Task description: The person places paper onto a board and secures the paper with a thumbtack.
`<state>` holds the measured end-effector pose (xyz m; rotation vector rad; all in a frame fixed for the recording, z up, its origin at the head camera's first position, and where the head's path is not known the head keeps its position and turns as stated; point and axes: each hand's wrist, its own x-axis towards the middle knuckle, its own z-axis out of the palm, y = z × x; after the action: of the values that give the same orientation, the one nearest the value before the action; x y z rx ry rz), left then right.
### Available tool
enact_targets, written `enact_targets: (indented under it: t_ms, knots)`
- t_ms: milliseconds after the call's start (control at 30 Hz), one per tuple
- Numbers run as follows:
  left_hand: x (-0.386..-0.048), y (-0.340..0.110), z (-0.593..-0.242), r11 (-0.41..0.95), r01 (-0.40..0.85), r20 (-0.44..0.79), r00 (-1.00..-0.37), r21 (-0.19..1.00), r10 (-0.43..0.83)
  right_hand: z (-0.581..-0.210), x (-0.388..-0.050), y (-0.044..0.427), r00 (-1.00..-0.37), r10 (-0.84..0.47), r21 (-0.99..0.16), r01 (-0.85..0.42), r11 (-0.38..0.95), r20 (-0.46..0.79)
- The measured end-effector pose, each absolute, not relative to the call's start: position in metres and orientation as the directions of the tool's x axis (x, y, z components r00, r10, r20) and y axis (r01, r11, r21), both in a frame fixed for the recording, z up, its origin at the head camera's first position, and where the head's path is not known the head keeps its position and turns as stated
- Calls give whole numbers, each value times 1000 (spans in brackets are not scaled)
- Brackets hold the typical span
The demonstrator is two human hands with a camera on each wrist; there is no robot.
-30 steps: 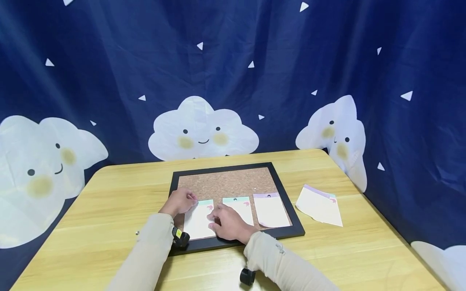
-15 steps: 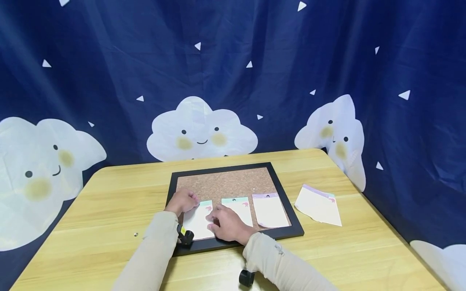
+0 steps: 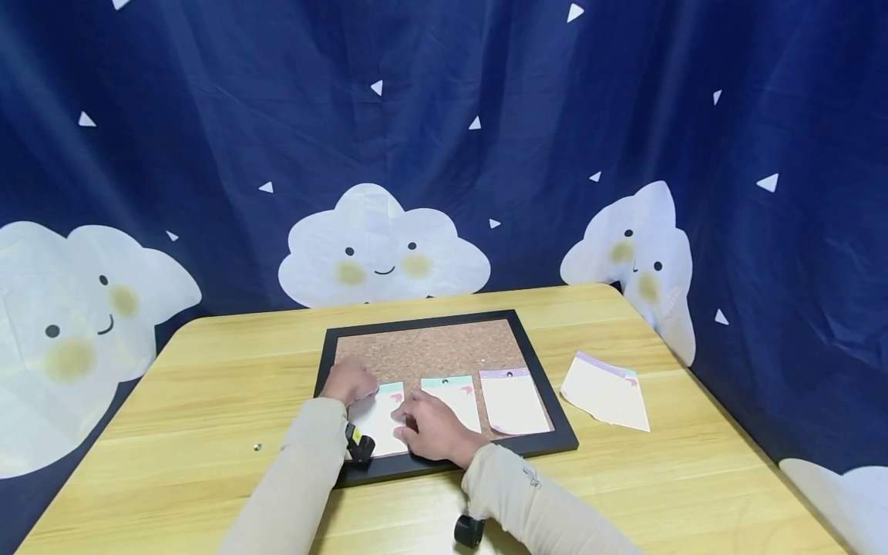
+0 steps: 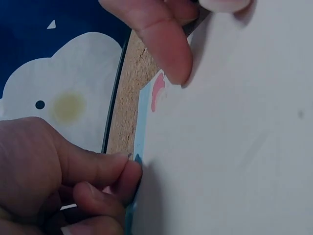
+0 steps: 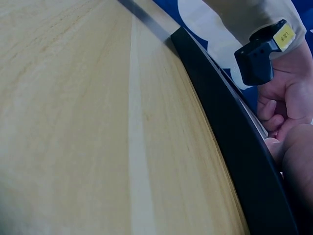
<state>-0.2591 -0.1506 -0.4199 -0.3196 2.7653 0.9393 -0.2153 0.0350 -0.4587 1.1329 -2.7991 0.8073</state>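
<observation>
Paper sheet (image 3: 384,416) with a teal top strip lies by the near left corner of the framed corkboard (image 3: 423,343), the left hand (image 3: 350,381) pinching thumb and forefinger at its top edge on a small grey piece (image 4: 129,156) mostly hidden by the tips, while the right hand (image 3: 437,428) grips nothing, forefinger and thumb resting on the sheet's right side. Toward the board's near right corner, a teal-topped sheet (image 3: 463,402) and a purple-topped sheet (image 3: 515,405) each bear a round pin (image 3: 509,375); loose paper (image 3: 605,395) lies off the board's right edge.
</observation>
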Motion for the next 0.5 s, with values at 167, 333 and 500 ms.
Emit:
enact_targets:
  t_ms: [167, 333, 500]
  knots:
    - [-261, -146, -418, 784, -300, -294, -943, 543, -157, -458, -215, 35, -732, -648, -451, -661, 599, 212]
    - [-263, -143, -417, 785, -313, -317, -935, 534, -157, -457, -215, 35, -729, -649, -450, -665, 596, 219]
    - [-264, -142, -414, 798, -298, -323, -936, 524, -137, -457, -214, 35, -727, -651, -452, -667, 592, 220]
